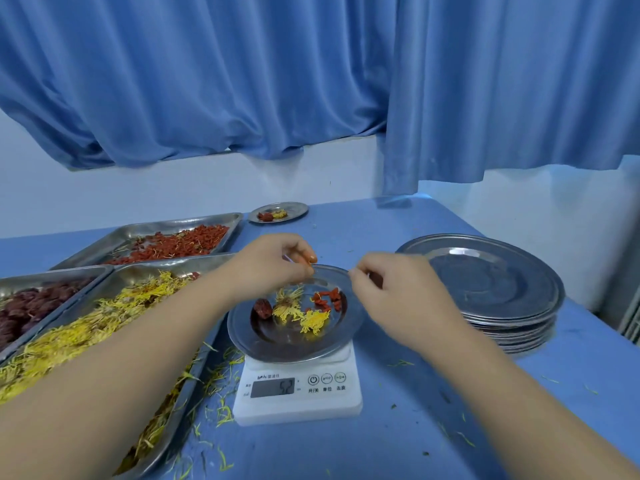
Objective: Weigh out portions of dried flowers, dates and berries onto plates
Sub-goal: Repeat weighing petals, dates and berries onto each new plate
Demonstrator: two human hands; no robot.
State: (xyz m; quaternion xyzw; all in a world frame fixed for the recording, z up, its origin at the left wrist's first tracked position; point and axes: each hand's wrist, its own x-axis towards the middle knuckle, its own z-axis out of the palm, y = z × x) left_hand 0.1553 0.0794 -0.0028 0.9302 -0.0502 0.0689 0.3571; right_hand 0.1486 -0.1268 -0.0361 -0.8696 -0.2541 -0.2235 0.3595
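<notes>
Centrally on the blue table, near edge: white digital kitchen scale, with a round steel plate seated on top. Display blurred, digits roughly a 5 and a 2. On the plate, from left to right: one dark red date, two yellow dried chrysanthemum flowers touching each other, and a small berry pile at the right.

Above the plate's far left rim, left hand, fingers curled, thumb and fingertips pinching a few orange-red goji berries. Just to the right, over the far right rim, right hand, fingers curled inward, thumb and forefinger brought together; cannot tell whether anything sits between them or whether they touch the rim. Hands near each other but apart. Both forearms reaching in from the near edge, the left one crossing over the flower tray.

Left of the scale, three steel trays side by side: flower tray nearest the scale, heaped with yellow petals and blooms; date tray at the left edge of view; berry tray farther back, berries mixed with some stray petals. Scattered petals on the table between flower tray and scale.

Right of the scale, a stack of steel plates. Far back, beyond the trays, a filled plate with something dark red and a yellow flower on it. Behind everything, a blue curtain over a white wall.
</notes>
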